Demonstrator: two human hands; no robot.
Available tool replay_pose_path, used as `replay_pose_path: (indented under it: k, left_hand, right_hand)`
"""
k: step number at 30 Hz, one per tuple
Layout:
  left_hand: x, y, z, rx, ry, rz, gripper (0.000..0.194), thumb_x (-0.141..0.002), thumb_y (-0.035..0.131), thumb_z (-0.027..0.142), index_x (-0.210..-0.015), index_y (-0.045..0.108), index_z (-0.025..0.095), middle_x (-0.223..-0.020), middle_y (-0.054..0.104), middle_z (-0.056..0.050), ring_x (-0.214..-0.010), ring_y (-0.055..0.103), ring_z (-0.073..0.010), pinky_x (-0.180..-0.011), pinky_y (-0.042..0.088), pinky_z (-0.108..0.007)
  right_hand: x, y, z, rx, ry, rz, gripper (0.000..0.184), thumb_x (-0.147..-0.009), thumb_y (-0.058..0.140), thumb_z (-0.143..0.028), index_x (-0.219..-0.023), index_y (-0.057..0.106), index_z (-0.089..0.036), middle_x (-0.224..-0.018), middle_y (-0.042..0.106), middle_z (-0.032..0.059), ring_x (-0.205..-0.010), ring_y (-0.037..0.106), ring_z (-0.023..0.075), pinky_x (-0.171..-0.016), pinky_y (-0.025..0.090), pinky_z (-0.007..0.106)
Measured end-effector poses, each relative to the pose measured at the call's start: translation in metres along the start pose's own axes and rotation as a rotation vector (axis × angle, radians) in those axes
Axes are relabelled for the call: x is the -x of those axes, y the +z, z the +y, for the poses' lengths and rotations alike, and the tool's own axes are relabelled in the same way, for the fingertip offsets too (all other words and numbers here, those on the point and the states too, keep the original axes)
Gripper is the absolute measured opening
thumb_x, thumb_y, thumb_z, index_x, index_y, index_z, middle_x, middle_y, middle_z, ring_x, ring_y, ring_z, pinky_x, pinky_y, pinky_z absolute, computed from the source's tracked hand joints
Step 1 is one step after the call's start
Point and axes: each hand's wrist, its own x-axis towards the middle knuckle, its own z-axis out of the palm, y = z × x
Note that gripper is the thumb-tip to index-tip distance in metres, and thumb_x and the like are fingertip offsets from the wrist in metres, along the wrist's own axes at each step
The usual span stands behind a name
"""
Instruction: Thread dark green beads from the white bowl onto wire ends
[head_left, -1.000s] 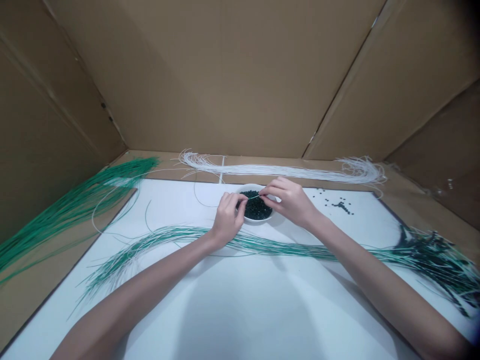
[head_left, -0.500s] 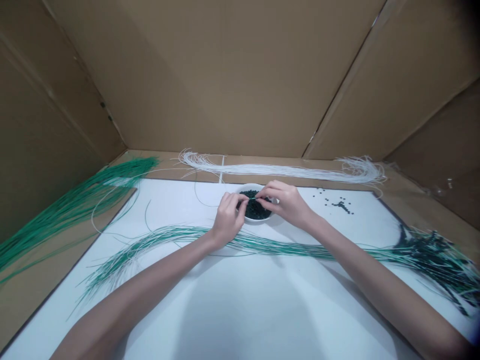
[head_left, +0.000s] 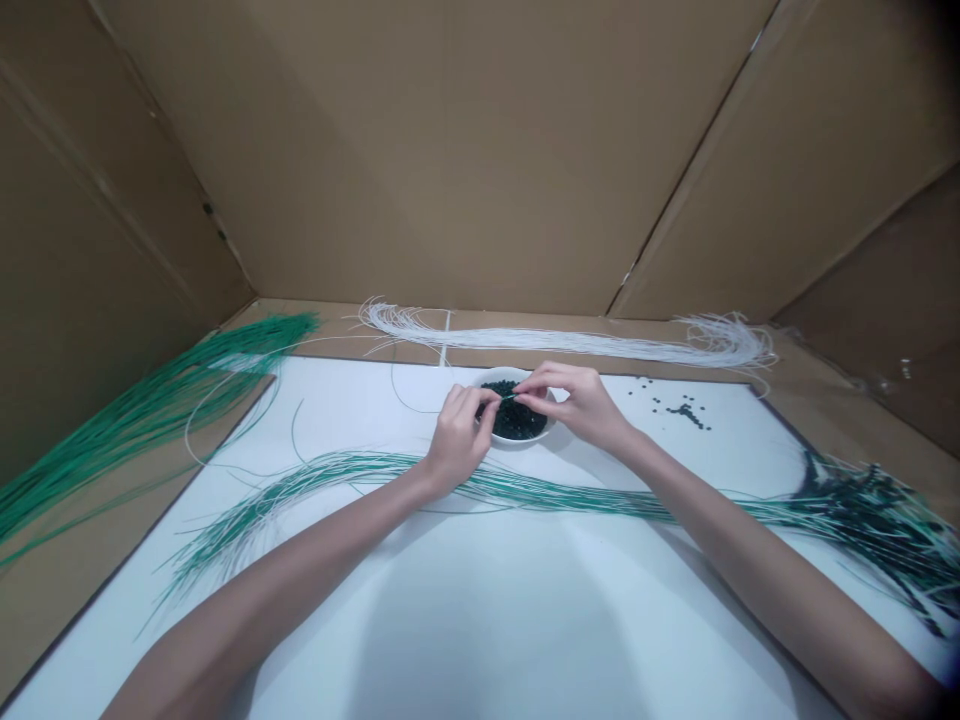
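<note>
Head view: left hand (head_left: 456,442) and right hand (head_left: 577,408) grip a strand (head_left: 507,397) with closed fingers (head_left: 537,376) above a bowl (head_left: 519,441).

In the middle, near the back edge of the board (head_left: 525,620), a bowl (head_left: 510,441) with beads (head_left: 514,420) in it. Left hand (head_left: 457,440) and right hand (head_left: 570,405) over the bowl, a wire (head_left: 508,396) between them. Behind the back edge, a bundle of wires (head_left: 562,340). In front of the bowl, more wires (head_left: 570,497) across the board, out past the right edge. Past the left edge, one more bundle (head_left: 150,400). Near the back right corner, loose beads (head_left: 682,412).
</note>
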Motion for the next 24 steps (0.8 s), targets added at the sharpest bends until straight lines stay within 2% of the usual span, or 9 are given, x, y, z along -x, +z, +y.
replay_pose_path:
  k: [10,17,20,24]
  left_hand:
    - [0.0001,-0.0002,-0.0001,-0.001,0.004,-0.004,0.006,-0.082,0.044,0.016,-0.083,0.05,0.018,-0.075,0.056,-0.002,-0.072,0.046,-0.0131,-0.066,0.039,-0.025]
    - [0.0008,-0.0001,0.0002,0.015,0.005,-0.018,0.006,-0.082,0.044,0.016,-0.085,0.05,0.018,-0.077,0.056,-0.001,-0.073,0.046,-0.0129,-0.066,0.039,-0.025]
    - [0.0008,0.0004,-0.0008,0.027,-0.04,0.001,0.006,-0.082,0.044,0.017,-0.084,0.05,0.018,-0.077,0.055,-0.001,-0.073,0.047,-0.0123,-0.066,0.039,-0.024]
    - [0.0002,0.0012,-0.0019,0.038,-0.123,0.024,0.006,-0.083,0.044,0.018,-0.084,0.05,0.018,-0.076,0.054,-0.001,-0.074,0.047,-0.0117,-0.067,0.039,-0.023]
  right_hand:
    - [0.0003,-0.0002,-0.0005,0.013,-0.032,0.02,0.011,-0.074,0.058,-0.024,-0.076,0.065,-0.017,-0.068,0.059,0.0026,-0.059,0.053,0.0109,-0.056,0.043,0.024]
    - [0.0018,0.0038,0.0007,0.134,-0.164,0.016,0.012,-0.077,0.054,-0.02,-0.077,0.066,-0.016,-0.075,0.064,0.005,-0.068,0.057,0.0127,-0.062,0.045,0.024]
    - [0.0027,0.0048,0.0007,0.122,-0.114,0.018,0.012,-0.076,0.056,-0.021,-0.083,0.065,-0.017,-0.076,0.065,0.004,-0.066,0.058,0.0127,-0.062,0.046,0.025]
    - [0.0031,0.0042,0.0031,-0.052,0.064,0.064,0.024,-0.071,0.06,-0.023,-0.095,0.06,-0.017,-0.075,0.067,0.0028,-0.066,0.061,0.0135,-0.064,0.049,0.026]
